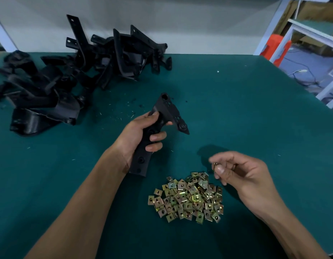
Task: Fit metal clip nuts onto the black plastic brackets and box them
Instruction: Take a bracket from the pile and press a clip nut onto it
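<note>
My left hand (141, 135) grips a black plastic bracket (166, 113) by its long stem, holding it above the green table with the wide holed end pointing away from me. My right hand (240, 172) pinches one small brass-coloured clip nut (215, 166) between thumb and fingers, just above and to the right of a heap of several loose clip nuts (188, 198). The nut sits a hand's width to the right of the bracket's lower end, not touching it.
A large pile of black brackets (72, 75) covers the table's back left. The green table mat (246, 109) stretches to the right edge. Beyond it stand white shelf frames (311, 34) and an orange object (276, 47) on the floor.
</note>
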`<state>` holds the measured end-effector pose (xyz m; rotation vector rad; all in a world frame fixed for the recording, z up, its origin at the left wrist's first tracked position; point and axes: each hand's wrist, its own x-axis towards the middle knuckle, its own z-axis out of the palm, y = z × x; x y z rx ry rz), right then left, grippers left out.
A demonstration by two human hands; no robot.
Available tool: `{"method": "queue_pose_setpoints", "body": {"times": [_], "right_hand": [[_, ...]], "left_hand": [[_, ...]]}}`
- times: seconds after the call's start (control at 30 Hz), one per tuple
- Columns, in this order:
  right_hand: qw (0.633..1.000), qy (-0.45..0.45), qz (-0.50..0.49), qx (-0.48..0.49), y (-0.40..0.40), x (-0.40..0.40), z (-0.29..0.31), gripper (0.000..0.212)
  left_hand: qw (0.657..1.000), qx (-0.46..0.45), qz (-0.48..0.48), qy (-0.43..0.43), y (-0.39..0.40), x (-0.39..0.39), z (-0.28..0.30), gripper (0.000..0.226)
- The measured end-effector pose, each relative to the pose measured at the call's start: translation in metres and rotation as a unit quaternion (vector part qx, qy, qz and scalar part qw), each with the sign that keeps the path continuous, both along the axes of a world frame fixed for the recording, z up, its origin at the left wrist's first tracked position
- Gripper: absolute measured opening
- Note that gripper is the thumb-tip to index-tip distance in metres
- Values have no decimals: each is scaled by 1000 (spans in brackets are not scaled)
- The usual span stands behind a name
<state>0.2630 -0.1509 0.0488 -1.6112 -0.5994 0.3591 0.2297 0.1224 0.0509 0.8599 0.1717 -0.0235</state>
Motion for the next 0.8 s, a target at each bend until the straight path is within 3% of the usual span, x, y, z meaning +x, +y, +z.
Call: {"method": "queue_pose_setpoints", "body": {"times": [0.1,0.37,0.8], "right_hand": [[1000,-10,-1,-20,0,0,0,12],[992,105,-11,66,1,2,5,10],[983,152,-61,88,-1,-4,8,6]], "left_hand": [[1000,9,-6,-2,1,1,1,19],[999,38,-17,-1,0,1,3,18],[998,53,-30,-17,-1,2,0,16]]}}
